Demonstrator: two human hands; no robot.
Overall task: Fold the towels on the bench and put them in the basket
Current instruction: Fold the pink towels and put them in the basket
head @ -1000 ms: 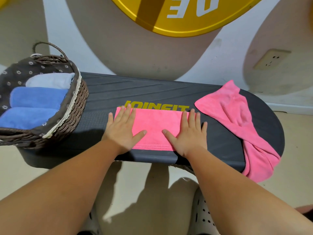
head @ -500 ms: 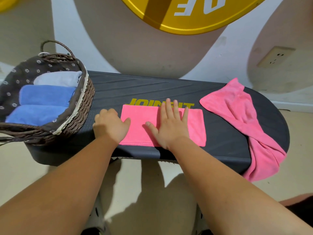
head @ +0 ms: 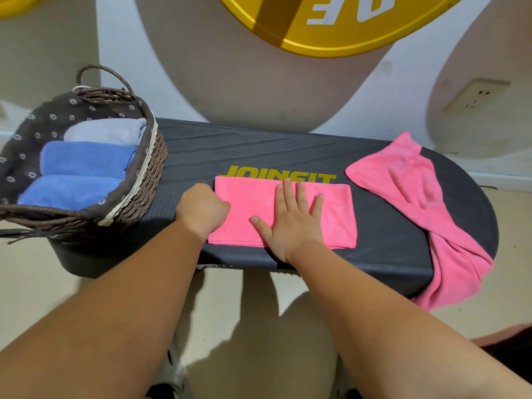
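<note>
lying under right hand (head: pixel 288 223), folded pink towel (head: pixel 336 217)

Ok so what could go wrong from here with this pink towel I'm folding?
1. The left hand seems to grip the folded pink towel by its left edge while the right hand presses it flat; lifting unevenly could skew the fold.
2. The loose pink towel hangs well over the bench at its right end and might slide to the floor.
3. The basket already holds three towels, so room for more looks tight.
</note>
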